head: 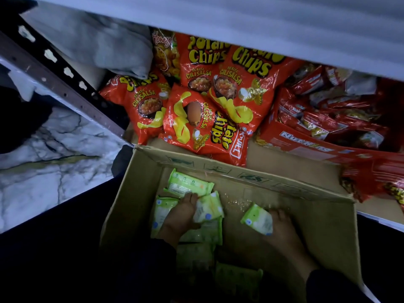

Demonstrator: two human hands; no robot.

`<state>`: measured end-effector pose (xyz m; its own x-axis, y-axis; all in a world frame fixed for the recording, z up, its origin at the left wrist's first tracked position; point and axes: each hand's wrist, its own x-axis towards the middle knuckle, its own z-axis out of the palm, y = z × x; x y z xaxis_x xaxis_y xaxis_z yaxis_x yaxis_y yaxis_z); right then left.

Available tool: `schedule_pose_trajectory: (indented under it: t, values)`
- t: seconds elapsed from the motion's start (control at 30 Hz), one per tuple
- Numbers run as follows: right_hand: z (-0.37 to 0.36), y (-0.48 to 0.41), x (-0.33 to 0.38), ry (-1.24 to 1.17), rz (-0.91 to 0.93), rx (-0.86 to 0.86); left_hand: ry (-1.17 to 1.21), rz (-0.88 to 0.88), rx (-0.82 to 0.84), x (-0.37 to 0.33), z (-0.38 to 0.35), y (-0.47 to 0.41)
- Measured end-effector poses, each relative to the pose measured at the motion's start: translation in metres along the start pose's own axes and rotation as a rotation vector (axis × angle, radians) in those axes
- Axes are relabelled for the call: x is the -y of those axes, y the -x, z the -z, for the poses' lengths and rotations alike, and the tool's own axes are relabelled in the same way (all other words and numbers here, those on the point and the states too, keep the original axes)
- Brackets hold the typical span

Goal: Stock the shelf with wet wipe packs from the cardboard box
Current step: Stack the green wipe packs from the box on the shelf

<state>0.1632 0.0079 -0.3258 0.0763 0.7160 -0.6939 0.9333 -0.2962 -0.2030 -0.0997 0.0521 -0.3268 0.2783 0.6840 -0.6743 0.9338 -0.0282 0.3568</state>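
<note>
Inside the cardboard box (323,228), the left hand (181,216) grips a wet wipe pack (209,207); the right hand (283,230) grips a second pack (258,219).

Your fixed mark is the slotted steel upright (61,84). It runs diagonally from upper left down toward centre, with a grey face and a row of keyhole slots along its dark flange.

- **Left of and below it:** white marble-pattern floor (43,182) with dark grey veins, glossy, the brightest patch you have.
- **Right of it, high:** pale upper shelf board (240,18), blurred, spanning the top.
- **Right of it, low:** brown lower shelf deck (284,162).
- **Just right of the upright, under the upper board:** a grey fabric bundle (98,47).
- **Further right:** red potato chip bags (218,95), then a red Nut King carton (306,141).

Light is dim and bluish; the near foreground is almost black.
</note>
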Motion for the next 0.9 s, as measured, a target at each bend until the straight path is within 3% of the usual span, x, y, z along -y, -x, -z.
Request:
schedule_pose_trajectory:
  t: [0.07,0.23,0.6,0.7,0.9]
  values:
    - [-0.005,0.003,-0.004,-0.083,-0.059,-0.024,0.026,0.02,-0.02,0.003,-0.001,0.002]
    - [-0.009,0.006,0.007,-0.036,-0.053,-0.038,0.017,0.046,-0.084,0.007,-0.005,0.015]
    - [-0.011,0.009,0.004,-0.02,-0.041,-0.014,-0.104,0.073,-0.011,-0.001,-0.003,0.013]
    - [-0.006,0.01,0.007,0.006,-0.028,-0.025,-0.121,0.038,-0.062,-0.007,-0.005,0.018]
    - [0.022,0.033,0.024,0.097,0.059,-0.129,-0.267,-0.128,-0.337,-0.014,0.009,0.034]
